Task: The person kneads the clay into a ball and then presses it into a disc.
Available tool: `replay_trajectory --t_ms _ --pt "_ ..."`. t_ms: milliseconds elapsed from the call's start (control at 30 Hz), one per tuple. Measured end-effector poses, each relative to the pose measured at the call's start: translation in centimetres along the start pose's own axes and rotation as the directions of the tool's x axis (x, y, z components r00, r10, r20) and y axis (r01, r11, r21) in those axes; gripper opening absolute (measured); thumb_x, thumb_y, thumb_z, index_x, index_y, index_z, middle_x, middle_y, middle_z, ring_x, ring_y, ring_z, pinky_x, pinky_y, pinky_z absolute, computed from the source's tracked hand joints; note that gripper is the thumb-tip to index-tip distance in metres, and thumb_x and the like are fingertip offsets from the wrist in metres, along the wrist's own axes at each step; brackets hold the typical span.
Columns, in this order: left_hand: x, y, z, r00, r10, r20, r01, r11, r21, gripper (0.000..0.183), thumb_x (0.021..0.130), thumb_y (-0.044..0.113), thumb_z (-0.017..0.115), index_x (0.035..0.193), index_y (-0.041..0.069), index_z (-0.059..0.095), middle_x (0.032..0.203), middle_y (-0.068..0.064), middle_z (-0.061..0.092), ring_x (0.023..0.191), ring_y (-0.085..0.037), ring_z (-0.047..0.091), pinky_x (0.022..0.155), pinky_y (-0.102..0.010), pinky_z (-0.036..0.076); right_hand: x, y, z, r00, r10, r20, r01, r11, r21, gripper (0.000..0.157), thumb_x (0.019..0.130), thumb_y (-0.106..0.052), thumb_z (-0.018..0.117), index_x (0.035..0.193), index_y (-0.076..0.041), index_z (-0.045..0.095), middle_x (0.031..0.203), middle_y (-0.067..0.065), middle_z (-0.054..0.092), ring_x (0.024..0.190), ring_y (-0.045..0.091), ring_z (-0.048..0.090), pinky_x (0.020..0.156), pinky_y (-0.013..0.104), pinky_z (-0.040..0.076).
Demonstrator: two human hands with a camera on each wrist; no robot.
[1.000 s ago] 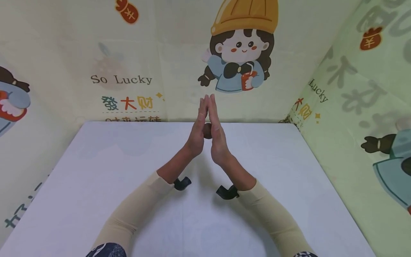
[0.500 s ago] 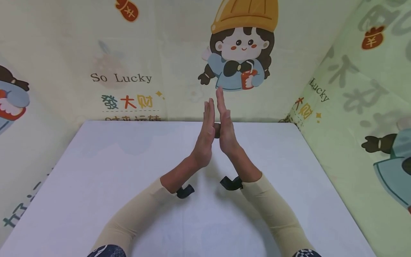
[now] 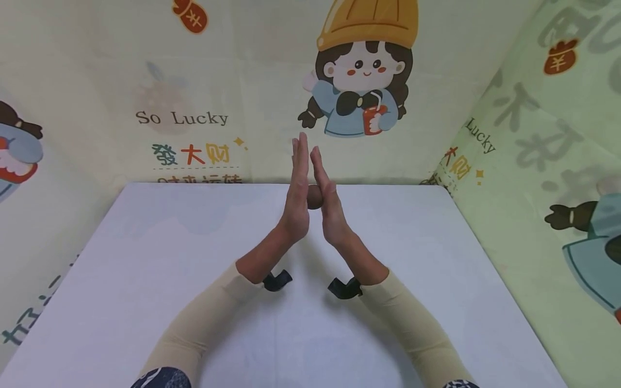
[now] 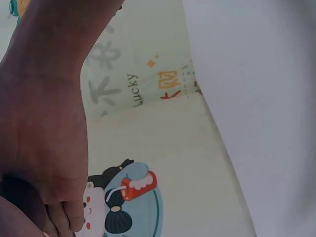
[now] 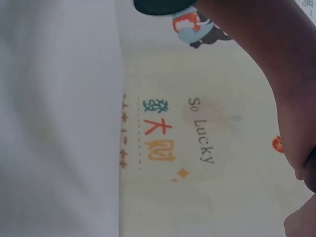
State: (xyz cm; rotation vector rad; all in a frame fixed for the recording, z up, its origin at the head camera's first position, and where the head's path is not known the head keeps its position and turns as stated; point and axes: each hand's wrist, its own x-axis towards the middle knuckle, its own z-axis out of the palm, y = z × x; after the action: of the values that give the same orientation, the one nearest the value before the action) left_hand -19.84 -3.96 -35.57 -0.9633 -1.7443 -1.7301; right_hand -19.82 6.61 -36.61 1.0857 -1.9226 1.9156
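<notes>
In the head view a dark brown ball [image 3: 315,197] is held between two upright palms, above the far part of the white table. My left hand [image 3: 297,196] presses it from the left with fingers straight and pointing up. From the other side my right hand [image 3: 333,210] presses with straight fingers, its fingertips lower than the left ones. Only part of the ball [image 4: 20,200] shows in the left wrist view, beside the right hand [image 4: 44,133]. At the right edge of the right wrist view the ball [image 5: 311,173] is cut off.
The white tabletop [image 3: 194,258] spreads under both forearms. Behind it hangs a pale cloth backdrop [image 3: 271,81] printed with cartoon figures and lettering, which continues along both sides. Dark curved pieces [image 3: 277,281] sit at the wrists.
Both hands and the ball shifted right, then back left. The right fingertips rose above the left ones, and now the left stand higher. The ball stays between the palms.
</notes>
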Motion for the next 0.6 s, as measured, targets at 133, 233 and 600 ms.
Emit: replay_trajectory --t_ms 133,233,600 --pt "0.6 -0.2 -0.6 0.998 -0.062 -0.023 0.06 0.995 -0.079 0.085 0.108 0.061 0.017 0.167 0.001 0.002 0.176 -0.011 -0.003 0.159 -0.014 -0.013 0.125 -0.043 -0.009 -0.4 -0.1 0.8 1.0 -0.02 0.006 0.02 1.0 0.014 0.091 0.106 -0.071 0.014 0.168 -0.006 0.0 0.177 -0.001 -0.003 0.16 0.013 -0.006 0.126 0.045 -0.002" --pt "1.0 -0.4 -1.0 0.991 -0.124 -0.04 0.117 0.982 -0.145 0.078 0.109 0.052 0.017 0.168 0.005 0.003 0.177 -0.005 -0.004 0.158 -0.008 -0.011 0.125 -0.042 -0.008 -0.7 -0.1 1.3 0.999 -0.054 0.009 0.054 0.998 -0.014 0.089 0.108 -0.067 0.014 0.167 -0.002 -0.001 0.176 0.006 -0.007 0.16 0.016 -0.007 0.126 0.044 -0.002" --pt "1.0 -1.6 -1.4 0.98 -0.199 0.016 0.198 0.958 -0.209 0.068 0.106 0.031 0.013 0.169 0.009 0.003 0.177 -0.001 -0.007 0.157 -0.004 -0.01 0.125 -0.044 -0.004 -0.7 -0.5 1.9 0.986 -0.167 -0.009 0.166 0.982 -0.09 0.087 0.11 -0.061 0.014 0.165 0.005 0.0 0.175 0.014 -0.008 0.161 0.024 -0.008 0.127 0.046 -0.002"
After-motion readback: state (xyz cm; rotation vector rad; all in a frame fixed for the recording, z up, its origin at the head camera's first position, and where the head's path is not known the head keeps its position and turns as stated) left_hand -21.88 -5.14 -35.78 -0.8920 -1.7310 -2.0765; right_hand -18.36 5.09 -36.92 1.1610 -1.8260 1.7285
